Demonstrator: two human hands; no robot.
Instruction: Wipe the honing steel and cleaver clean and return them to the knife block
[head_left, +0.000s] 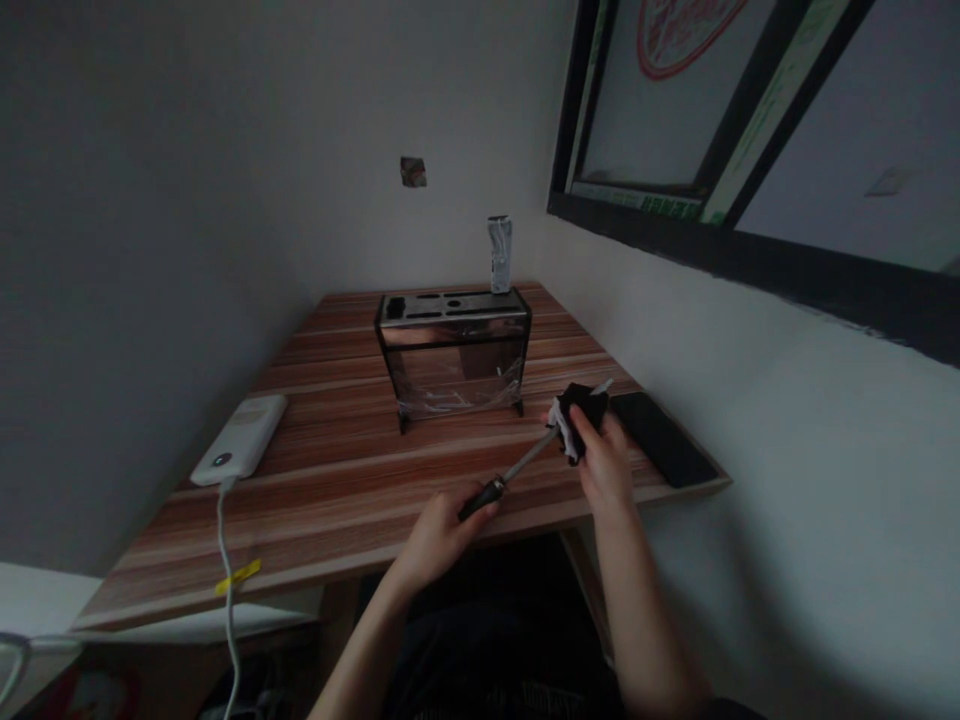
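Fingers of right hand (606, 462) bunch dark cloth (577, 412) around slim steel rod (529, 457).

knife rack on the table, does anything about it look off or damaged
The knife rack stands upright and square on the table. One oddity: crinkled clear film clings to its front panel, low on the right side. No slot holds a blade. No damage shows.

A wooden table (337, 500) with striped grain fills the corner between two walls. On it stand a clear-sided knife rack (454, 355) near the back, a white power bank (240, 438) at the left with its cable (225, 540) trailing off the front edge, a dark flat phone (660, 438) at the right, and a small silver packet (499, 255) upright behind the rack.
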